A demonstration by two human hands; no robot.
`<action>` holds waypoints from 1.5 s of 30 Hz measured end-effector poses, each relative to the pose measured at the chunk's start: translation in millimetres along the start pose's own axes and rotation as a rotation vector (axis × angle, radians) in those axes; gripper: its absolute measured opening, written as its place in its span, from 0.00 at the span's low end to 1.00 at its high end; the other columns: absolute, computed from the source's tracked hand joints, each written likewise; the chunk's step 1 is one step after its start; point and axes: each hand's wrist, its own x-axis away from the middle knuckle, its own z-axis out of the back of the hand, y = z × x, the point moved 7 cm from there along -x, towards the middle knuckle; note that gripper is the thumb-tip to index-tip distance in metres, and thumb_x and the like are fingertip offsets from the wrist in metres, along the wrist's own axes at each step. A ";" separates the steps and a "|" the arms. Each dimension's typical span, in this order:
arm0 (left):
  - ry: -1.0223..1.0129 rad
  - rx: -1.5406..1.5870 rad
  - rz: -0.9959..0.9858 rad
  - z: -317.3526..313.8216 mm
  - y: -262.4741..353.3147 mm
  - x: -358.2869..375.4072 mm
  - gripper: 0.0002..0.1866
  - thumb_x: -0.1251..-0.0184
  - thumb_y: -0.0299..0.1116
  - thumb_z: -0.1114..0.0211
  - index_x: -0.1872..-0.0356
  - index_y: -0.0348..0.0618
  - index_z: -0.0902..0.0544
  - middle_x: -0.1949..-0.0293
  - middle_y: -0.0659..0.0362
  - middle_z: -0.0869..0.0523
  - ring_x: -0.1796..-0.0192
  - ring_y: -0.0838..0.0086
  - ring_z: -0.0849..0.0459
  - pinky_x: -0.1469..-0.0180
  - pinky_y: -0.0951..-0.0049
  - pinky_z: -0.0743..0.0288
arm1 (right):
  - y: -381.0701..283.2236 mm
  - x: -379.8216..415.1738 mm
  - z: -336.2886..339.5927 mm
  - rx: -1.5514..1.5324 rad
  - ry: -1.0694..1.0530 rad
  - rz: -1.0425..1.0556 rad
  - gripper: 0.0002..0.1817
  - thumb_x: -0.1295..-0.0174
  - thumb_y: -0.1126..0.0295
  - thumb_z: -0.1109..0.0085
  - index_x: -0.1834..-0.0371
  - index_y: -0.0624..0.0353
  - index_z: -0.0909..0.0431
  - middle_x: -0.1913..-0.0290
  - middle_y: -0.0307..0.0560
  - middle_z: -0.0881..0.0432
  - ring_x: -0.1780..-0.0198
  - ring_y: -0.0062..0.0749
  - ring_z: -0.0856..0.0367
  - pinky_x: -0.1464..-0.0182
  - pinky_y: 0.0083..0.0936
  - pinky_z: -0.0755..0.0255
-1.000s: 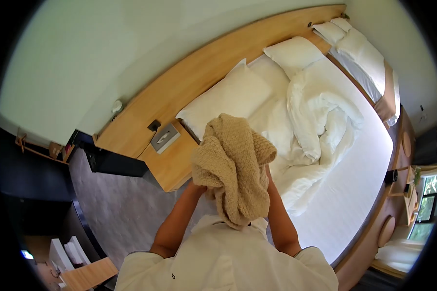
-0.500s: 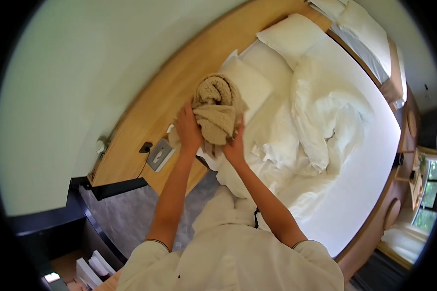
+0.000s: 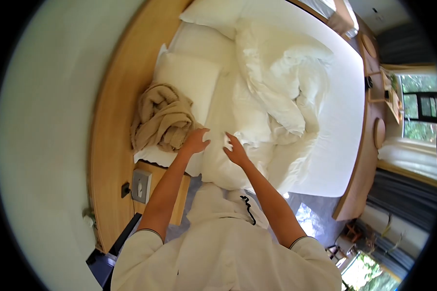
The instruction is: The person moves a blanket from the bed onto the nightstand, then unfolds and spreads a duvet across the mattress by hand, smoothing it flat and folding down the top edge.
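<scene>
A tan knitted blanket (image 3: 164, 116) lies bunched up on the near corner of the bed, partly over a white pillow (image 3: 189, 72) by the headboard. Just right of its lower edge is my left hand (image 3: 196, 140), fingers apart and holding nothing. My right hand (image 3: 236, 149) hovers above the bed's near side, its fingers spread and nothing in them. Beyond it a rumpled white duvet (image 3: 281, 82) is heaped across the middle of the mattress.
A wooden headboard (image 3: 112, 97) runs along the left. Below it stands a bedside table (image 3: 182, 201) with a grey tissue box (image 3: 141, 185). The bare mattress (image 3: 344, 121) shows at the right, with a long wooden ledge (image 3: 369, 126) and a window beyond.
The tan blanket has gone from between both hands onto the pillow corner of the bed. Both hands have let go, and the view has turned to the right.
</scene>
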 end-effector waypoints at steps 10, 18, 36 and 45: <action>-0.214 0.227 0.032 -133.7 103.0 -122.5 0.43 0.32 0.47 0.21 0.19 0.42 0.27 0.29 0.36 0.19 0.26 0.43 0.19 0.25 0.50 0.22 | 56.4 208.2 194.8 0.205 0.395 -0.466 0.47 0.30 0.72 0.30 0.07 0.53 0.41 0.18 0.62 0.28 0.21 0.62 0.24 0.20 0.48 0.26; -0.086 0.788 0.405 -171.4 190.9 -217.1 0.64 0.37 0.59 0.15 0.11 0.44 0.48 0.18 0.39 0.31 0.20 0.47 0.24 0.25 0.42 0.22 | 39.4 257.9 235.5 0.254 0.507 -0.310 0.48 0.30 0.75 0.29 0.07 0.54 0.42 0.15 0.60 0.30 0.18 0.59 0.26 0.20 0.49 0.26; 0.438 0.922 0.140 -174.6 348.4 -212.5 0.41 0.30 0.23 0.36 0.14 0.45 0.36 0.29 0.52 0.17 0.32 0.59 0.16 0.32 0.55 0.15 | 222.4 188.1 339.5 -0.225 0.343 -0.557 0.65 0.33 0.68 0.25 0.03 0.48 0.68 0.34 0.80 0.15 0.33 0.74 0.15 0.28 0.54 0.21; 0.790 0.796 0.129 -49.9 332.1 -167.7 0.29 0.25 0.20 0.29 0.26 0.41 0.26 0.41 0.53 0.14 0.45 0.69 0.11 0.47 0.69 0.14 | 239.3 317.2 469.3 -0.110 0.561 -0.005 0.43 0.33 0.90 0.51 0.14 0.47 0.27 0.63 0.50 0.09 0.62 0.41 0.08 0.51 0.36 0.15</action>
